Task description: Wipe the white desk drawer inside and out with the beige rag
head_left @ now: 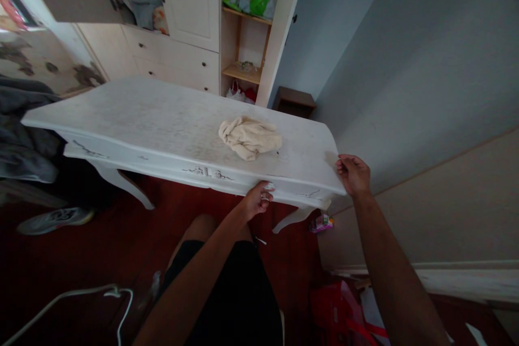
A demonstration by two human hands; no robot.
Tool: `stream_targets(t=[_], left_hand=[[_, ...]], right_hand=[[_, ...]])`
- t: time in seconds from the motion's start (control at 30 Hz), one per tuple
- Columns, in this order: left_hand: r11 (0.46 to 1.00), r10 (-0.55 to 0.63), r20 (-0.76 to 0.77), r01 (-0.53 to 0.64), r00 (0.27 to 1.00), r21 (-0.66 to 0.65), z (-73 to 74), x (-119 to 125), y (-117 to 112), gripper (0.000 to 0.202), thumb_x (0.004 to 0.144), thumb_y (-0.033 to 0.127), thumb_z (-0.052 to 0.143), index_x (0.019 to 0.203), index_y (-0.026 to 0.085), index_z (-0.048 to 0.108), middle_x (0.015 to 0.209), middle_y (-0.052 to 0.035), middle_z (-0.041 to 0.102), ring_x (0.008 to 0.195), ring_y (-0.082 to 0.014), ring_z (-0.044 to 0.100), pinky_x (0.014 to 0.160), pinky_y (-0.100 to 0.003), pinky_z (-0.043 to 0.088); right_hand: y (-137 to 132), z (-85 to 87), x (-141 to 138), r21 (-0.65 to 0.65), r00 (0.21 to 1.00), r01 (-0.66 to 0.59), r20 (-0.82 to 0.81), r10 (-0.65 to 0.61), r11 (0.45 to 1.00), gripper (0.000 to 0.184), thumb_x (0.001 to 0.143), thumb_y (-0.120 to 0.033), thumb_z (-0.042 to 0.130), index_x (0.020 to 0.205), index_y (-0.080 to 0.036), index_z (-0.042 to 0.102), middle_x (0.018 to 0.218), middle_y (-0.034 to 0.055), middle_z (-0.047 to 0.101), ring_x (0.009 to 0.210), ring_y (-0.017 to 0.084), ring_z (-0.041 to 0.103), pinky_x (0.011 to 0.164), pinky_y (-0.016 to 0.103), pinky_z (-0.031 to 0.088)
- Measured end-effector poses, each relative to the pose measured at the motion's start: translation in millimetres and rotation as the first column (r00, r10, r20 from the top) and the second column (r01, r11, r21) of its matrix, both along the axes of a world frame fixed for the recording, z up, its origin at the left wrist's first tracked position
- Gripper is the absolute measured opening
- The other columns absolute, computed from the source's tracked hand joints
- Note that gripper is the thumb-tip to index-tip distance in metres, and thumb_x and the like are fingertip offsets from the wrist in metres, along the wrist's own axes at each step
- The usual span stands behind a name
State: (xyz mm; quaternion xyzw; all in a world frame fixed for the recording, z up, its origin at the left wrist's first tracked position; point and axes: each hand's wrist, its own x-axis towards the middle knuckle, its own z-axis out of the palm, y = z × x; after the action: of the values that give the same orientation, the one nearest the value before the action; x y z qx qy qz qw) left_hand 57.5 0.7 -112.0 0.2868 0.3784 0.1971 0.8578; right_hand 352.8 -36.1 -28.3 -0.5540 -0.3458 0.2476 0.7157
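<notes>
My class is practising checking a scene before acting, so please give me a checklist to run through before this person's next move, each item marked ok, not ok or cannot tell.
1. Cloth lying on the table, no hand on it: ok.
2. Tabletop free of marks: not ok, grey smudges show.
3. Left hand free: not ok, it holds a white item, kind unclear.
4. Right hand touching the table's edge: cannot tell, it is right beside it.
5. Cable clear of the table legs: ok, where visible.
</notes>
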Motion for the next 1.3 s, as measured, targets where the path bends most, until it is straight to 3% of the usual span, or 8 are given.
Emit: stream_targets(t=[0.1,0.23,0.4,0.53,0.73,1.0,1.3], left_hand=[[0.994,0.024,-0.035,-0.02,0.999,0.109,-6.8,-0.7,-4.4,0.036,0.085,0.051,0.043,0.093,0.017,0.053,0.055,0.0035,0.049,0.037,-0.0051,0.028,0.041,-0.018,0.016],[0.944,0.021,-0.116,0.018,0.993,0.329,-14.5,-7.4,-21.6,0.046,0.085,0.058,0.039,0.094,0.016,0.056,0.052,0.0031,0.049,0.036,-0.0065,0.031,0.04,-0.019,0.018],[0.915,0.058,-0.184,0.021,0.981,0.402,-5.8,-20.8,-56.3,0.047,0.083,0.055,0.04,0.088,0.014,0.062,0.049,0.0031,0.048,0.035,-0.0065,0.033,0.039,-0.02,0.02],[0.912,0.123,-0.225,-0.021,0.966,0.409,-3.2,-28.3,-84.4,0.046,0.082,0.055,0.041,0.083,0.014,0.063,0.047,0.0025,0.048,0.035,-0.007,0.034,0.039,-0.021,0.02],[0.912,0.037,-0.211,0.053,0.977,0.407,-23.1,-41.6,-118.9,0.06,0.08,0.071,0.039,0.088,0.015,0.06,0.046,0.0036,0.048,0.035,-0.0078,0.034,0.039,-0.021,0.023],[0.94,0.099,-0.212,-0.022,0.972,0.341,-38.5,-53.0,-159.6,0.062,0.078,0.077,0.036,0.083,0.018,0.055,0.049,0.0033,0.048,0.035,-0.0083,0.033,0.037,-0.023,0.021],[0.945,0.091,-0.211,-0.018,0.973,0.327,-32.7,-59.0,-191.7,0.069,0.073,0.084,0.034,0.082,0.02,0.055,0.056,0.0001,0.052,0.04,-0.0087,0.034,0.042,-0.025,0.024]], right_hand=[[0.3,-0.1,0.2,0.0,1.0,-0.006,0.004,0.006,1.0,0.026,0.056,-0.03,0.083,0.074,-0.016,0.07,0.061,0.0018,0.063,0.051,0.007,0.051,0.043,0.016,0.038],[1.7,-1.6,2.4,-0.01,1.0,-0.01,-0.006,0.01,1.0,0.027,0.056,-0.031,0.082,0.075,-0.015,0.071,0.062,0.0017,0.063,0.052,0.007,0.053,0.044,0.016,0.039],[2.3,-2.7,4.3,-0.002,1.0,-0.015,-0.004,0.015,1.0,0.025,0.057,-0.03,0.082,0.074,-0.016,0.07,0.061,0.0012,0.063,0.051,0.007,0.052,0.044,0.016,0.038],[1.4,-2.5,4.3,-0.003,1.0,-0.014,-0.003,0.014,1.0,0.025,0.057,-0.03,0.081,0.074,-0.016,0.071,0.061,0.0013,0.063,0.051,0.007,0.052,0.044,0.016,0.039],[0.6,-3.0,2.8,-0.011,1.0,0.001,0.003,-0.001,1.0,0.026,0.055,-0.031,0.082,0.074,-0.016,0.07,0.06,0.0009,0.063,0.05,0.007,0.051,0.044,0.016,0.039],[0.9,-3.7,1.3,-0.044,0.997,0.015,0.077,-0.011,0.999,0.029,0.057,-0.034,0.081,0.075,-0.015,0.068,0.062,0.0017,0.061,0.05,0.007,0.051,0.043,0.017,0.038],[2.3,-3.6,-4.2,-0.105,0.986,0.05,0.166,-0.032,0.993,0.024,0.057,-0.033,0.076,0.072,-0.015,0.068,0.061,0.0015,0.062,0.05,0.007,0.049,0.043,0.018,0.037]])
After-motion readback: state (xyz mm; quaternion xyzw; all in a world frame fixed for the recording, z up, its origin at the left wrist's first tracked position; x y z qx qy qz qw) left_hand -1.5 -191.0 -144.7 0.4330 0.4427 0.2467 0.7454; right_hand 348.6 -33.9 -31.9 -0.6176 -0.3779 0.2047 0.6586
